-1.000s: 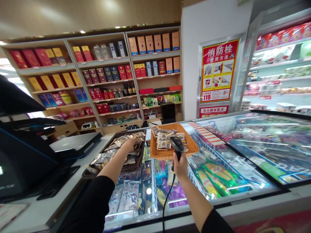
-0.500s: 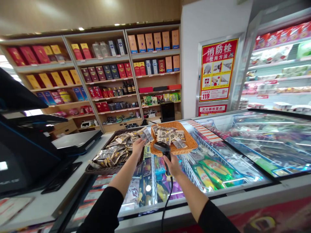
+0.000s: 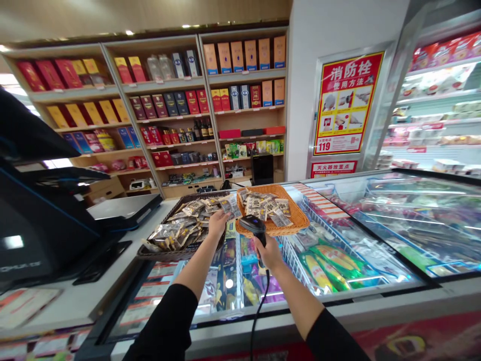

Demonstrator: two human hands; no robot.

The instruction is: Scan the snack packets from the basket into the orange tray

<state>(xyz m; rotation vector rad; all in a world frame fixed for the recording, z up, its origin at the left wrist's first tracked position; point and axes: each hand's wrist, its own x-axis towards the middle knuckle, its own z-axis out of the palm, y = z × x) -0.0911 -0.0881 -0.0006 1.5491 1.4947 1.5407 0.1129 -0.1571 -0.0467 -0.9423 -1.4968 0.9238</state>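
Note:
My left hand (image 3: pixel 218 223) pinches a small snack packet (image 3: pixel 230 206) over the right rim of the dark brown basket (image 3: pixel 165 254). Many similar packets (image 3: pixel 180 225) lie heaped in that basket. In my right hand (image 3: pixel 269 250) is a black barcode scanner (image 3: pixel 255 225), its head tilted up toward the held packet and its cord hanging down. Just beyond the scanner sits an orange wicker basket (image 3: pixel 300 220) with several of the same packets (image 3: pixel 263 204) in it. Both baskets rest at the far side of the freezer's glass top.
A chest freezer (image 3: pixel 338 296) with bagged goods under glass spans the front and right. To the left stand a black checkout machine (image 3: pixel 41 220) and a flat scale plate (image 3: pixel 126 205) on a counter. Shelves of boxed goods (image 3: pixel 169 105) line the back wall.
The view has shifted slightly, so the scene sits a little further right. Both hands keep their holds on the packet and the scanner; the scanner's head shows a small bluish light now.

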